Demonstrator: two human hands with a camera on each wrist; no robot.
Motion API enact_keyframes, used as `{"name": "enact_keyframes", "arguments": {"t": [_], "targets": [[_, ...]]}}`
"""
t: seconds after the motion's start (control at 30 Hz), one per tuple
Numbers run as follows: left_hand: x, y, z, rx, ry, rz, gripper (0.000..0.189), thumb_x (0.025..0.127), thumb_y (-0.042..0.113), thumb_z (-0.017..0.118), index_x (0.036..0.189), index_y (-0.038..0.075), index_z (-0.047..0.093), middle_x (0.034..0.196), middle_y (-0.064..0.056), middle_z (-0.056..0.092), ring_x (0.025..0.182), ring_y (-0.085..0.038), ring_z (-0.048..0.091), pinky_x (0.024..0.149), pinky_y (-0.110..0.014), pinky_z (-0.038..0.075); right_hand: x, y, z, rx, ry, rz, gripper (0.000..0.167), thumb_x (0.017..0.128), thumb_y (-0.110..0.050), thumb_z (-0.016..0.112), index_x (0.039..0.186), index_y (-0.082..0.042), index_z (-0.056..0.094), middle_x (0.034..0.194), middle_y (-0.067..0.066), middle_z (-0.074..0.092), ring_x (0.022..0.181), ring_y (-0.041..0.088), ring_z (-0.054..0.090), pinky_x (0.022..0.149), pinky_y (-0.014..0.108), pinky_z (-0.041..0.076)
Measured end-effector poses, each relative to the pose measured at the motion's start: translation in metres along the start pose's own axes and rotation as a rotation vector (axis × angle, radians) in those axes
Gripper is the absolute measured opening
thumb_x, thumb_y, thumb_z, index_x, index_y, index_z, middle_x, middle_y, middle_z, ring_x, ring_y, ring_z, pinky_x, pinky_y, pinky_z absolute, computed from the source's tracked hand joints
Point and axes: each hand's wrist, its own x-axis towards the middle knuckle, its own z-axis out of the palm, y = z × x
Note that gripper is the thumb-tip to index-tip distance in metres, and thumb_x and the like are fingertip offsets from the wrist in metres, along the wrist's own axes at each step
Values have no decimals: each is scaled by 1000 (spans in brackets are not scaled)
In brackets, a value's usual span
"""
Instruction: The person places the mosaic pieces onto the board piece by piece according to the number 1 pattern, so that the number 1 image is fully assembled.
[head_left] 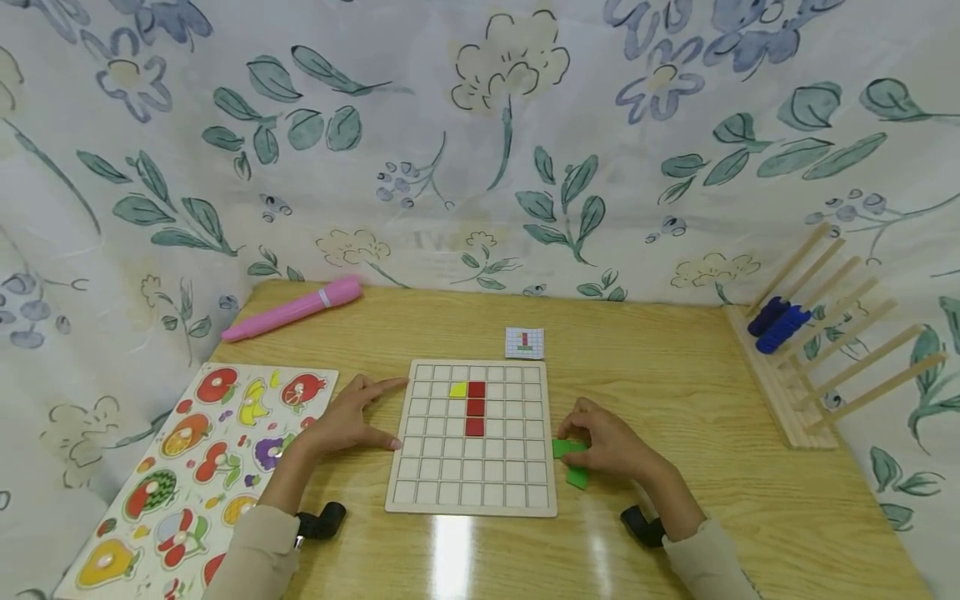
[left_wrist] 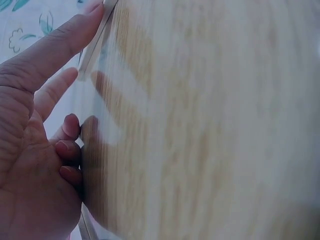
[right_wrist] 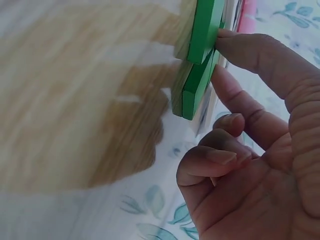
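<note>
A pale wooden grid board [head_left: 516, 471] lies on the table with three red square tiles [head_left: 475, 407] in a column. A small yellow tile [head_left: 458, 390] sits left of the top red one. My left hand [head_left: 352, 421] touches the board's left edge with thumb and index finger spread; its other fingers are curled in the left wrist view. Beside the board's right edge, my right hand [head_left: 600, 437] pinches a green tile [right_wrist: 206, 30] between thumb and index finger. Another green tile [right_wrist: 197, 92] lies against it.
A small card [head_left: 524, 342] with a printed grid pattern lies behind the board. Left of it are a fruit puzzle board [head_left: 187, 483] and a pink marker-shaped object [head_left: 292, 310]. At the right stands a wooden rack [head_left: 787, 400] with rods and blue pieces. Patterned cloth [head_left: 480, 167] hangs behind.
</note>
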Motion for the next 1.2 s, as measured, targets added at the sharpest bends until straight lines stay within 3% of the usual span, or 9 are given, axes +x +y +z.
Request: {"name": "enact_keyframes", "arguments": {"t": [0.2, 0.4, 0.8, 1.2], "targets": [[-1, 1, -1, 4, 0, -1, 96, 63, 40, 92, 148, 25, 49, 96, -9, 35, 87, -22, 34, 76, -38, 31, -4, 0, -4, 56, 13, 10, 17, 81, -17, 82, 95, -10, 74, 87, 0, 50, 83, 10, 50, 80, 26, 49], [-2, 0, -1, 0, 0, -12, 97, 63, 41, 92, 148, 26, 49, 96, -8, 35, 87, -22, 35, 76, -39, 31, -6, 0, -6, 154, 33, 18, 20, 82, -17, 82, 98, -9, 74, 88, 2, 49, 83, 10, 45, 77, 24, 45], [-1, 0, -1, -13, 8, 13, 97, 62, 39, 93, 147, 24, 50, 94, -8, 35, 86, -22, 34, 75, -38, 31, 3, -9, -1, 212, 35, -67, 19, 82, -12, 81, 99, -7, 74, 82, 3, 45, 72, 11, 38, 64, 23, 37], [-1, 0, -1, -4, 8, -2, 98, 61, 41, 93, 148, 25, 50, 95, -8, 37, 86, -22, 34, 75, -38, 32, 21, -31, 9, 202, -8, -74, 17, 82, -13, 80, 97, -10, 74, 83, 11, 44, 74, 17, 39, 66, 23, 36]]}}
